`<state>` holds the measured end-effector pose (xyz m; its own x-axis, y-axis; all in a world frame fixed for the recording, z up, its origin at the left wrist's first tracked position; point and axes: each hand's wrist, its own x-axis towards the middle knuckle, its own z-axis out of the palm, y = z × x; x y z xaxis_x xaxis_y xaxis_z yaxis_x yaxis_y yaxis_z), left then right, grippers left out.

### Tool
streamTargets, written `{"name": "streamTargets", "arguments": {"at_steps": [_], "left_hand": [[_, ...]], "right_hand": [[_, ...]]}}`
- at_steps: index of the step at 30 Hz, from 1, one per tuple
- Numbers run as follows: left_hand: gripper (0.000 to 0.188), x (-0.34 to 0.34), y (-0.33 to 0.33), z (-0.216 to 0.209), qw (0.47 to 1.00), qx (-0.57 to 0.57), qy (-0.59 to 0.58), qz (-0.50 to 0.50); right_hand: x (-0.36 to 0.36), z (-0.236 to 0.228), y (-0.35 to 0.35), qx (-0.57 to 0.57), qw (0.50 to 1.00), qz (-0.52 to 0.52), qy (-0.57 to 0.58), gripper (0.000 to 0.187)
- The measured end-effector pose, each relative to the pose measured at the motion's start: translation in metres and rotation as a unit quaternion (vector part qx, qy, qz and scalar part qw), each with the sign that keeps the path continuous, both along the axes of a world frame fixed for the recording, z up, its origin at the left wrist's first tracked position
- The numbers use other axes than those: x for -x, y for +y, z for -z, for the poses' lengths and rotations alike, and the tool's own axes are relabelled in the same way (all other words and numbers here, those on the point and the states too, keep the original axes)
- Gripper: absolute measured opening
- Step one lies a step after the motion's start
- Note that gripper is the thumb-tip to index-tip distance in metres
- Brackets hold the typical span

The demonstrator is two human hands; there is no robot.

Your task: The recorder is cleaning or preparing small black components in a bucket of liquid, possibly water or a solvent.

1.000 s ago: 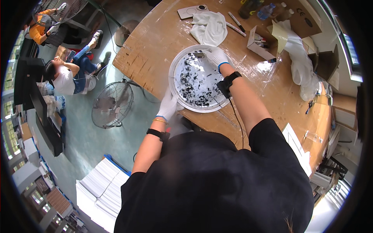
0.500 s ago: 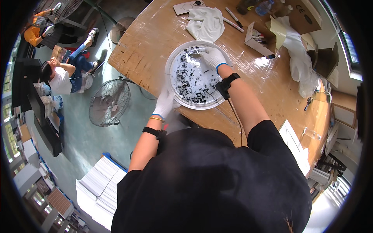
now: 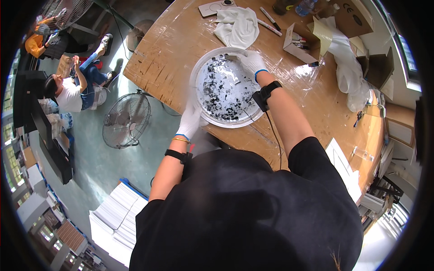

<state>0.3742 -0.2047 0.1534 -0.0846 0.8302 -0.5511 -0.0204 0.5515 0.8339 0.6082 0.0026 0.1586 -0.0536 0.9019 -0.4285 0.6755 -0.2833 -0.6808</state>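
A round white tray with a raised rim lies at the table's near-left edge. Many small black flakes are scattered over its pale inner surface. My left hand, in a white glove, is closed on the tray's near-left rim; its fingers are partly hidden and hazy. At the far-right side of the tray, my gloved right hand pinches a small flat greyish piece, like a scraper blade. That piece lies close to the far inner wall, and I cannot tell its exact kind.
Behind the tray on the wooden table lie a white cloth, two markers and a white device. An open cardboard box holds pens. A floor fan and a seated person are to the left.
My right hand has moved slightly away from me and to the right, taking the flat piece toward the tray's far rim. My left hand stays on the near-left rim.
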Motion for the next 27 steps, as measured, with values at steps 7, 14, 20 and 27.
{"name": "streamTargets", "arguments": {"at_steps": [7, 14, 20, 27], "left_hand": [[0.054, 0.002, 0.003, -0.001, 1.0, -0.008, -0.025, 0.018], [0.054, 0.018, -0.005, 0.036, 0.996, -0.032, 0.036, 0.071], [0.054, 0.004, 0.001, 0.001, 0.999, 0.031, -0.032, 0.023], [0.052, 0.008, -0.004, 0.015, 0.999, 0.03, -0.029, 0.033]], "right_hand": [[-0.001, -0.009, 0.001, -0.051, 0.997, -0.025, -0.053, 0.038], [0.031, -0.012, -0.009, -0.047, 0.996, -0.056, -0.047, 0.037], [0.029, -0.015, -0.01, -0.103, 0.987, -0.096, -0.075, 0.039], [0.034, -0.021, -0.021, -0.096, 0.981, -0.133, -0.1, 0.037]]}}
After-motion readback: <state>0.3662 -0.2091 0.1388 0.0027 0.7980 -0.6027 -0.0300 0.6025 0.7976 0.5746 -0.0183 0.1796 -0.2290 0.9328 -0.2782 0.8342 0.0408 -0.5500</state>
